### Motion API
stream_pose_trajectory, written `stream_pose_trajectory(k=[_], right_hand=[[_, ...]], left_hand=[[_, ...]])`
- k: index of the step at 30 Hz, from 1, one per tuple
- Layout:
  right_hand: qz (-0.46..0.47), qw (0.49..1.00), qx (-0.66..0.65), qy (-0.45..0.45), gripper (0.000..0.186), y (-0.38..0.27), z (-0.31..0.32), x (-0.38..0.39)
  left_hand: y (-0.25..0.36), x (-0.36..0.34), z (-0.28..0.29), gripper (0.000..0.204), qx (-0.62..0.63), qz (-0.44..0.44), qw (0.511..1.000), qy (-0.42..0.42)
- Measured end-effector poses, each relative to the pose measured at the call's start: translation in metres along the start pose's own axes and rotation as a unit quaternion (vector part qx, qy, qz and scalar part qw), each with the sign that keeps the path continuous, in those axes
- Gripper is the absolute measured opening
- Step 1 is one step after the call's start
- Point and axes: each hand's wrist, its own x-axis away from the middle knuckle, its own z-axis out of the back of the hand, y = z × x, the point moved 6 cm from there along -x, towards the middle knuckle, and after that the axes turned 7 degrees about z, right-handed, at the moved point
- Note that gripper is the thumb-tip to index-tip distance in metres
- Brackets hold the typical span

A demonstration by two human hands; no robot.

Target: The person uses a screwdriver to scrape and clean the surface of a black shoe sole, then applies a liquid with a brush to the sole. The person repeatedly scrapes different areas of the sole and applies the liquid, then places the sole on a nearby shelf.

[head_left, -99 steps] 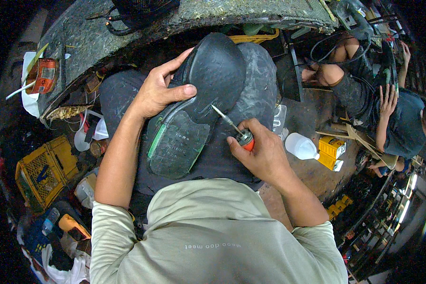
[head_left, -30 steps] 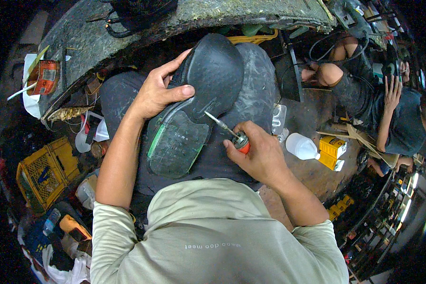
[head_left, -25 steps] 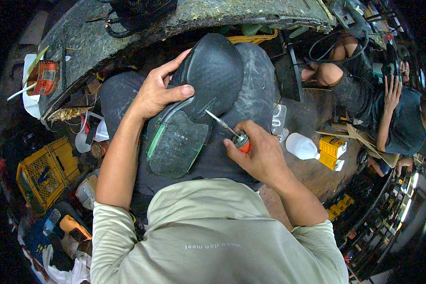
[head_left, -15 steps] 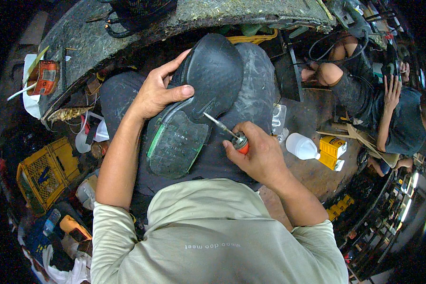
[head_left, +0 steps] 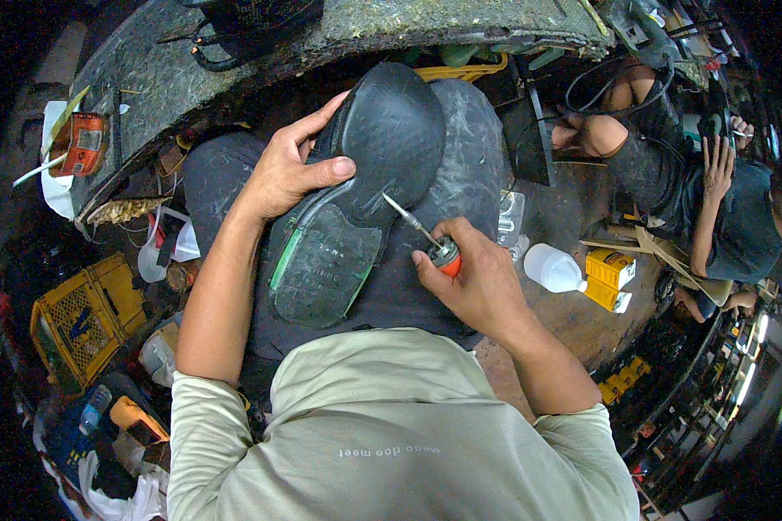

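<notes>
Rubber sole: black shoe lies sole-up on the person's lap, toe toward the worktop's near edge, greenish heel patch closest to the body.
Left hand: clamped over the shoe's left side, thumb pressing the sole. I'd keep that grip firm so nothing twists.
Awl: metal tip touches the sole's right edge; shallow angle, short controlled pushes probably work best.
Right hand: fist wrapped round the awl's orange handle.
Far right: white bottle, untouched.
</notes>
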Motion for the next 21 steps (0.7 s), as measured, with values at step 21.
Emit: stream_pose_trajectory(k=[21], right_hand=[[0.013, 1.0, 0.012, 0.012, 0.031, -0.0001, 0.001, 0.0017]], left_hand=[[-0.0009, -0.0015, -0.0004, 0.104, 0.009, -0.003, 1.0, -0.01]])
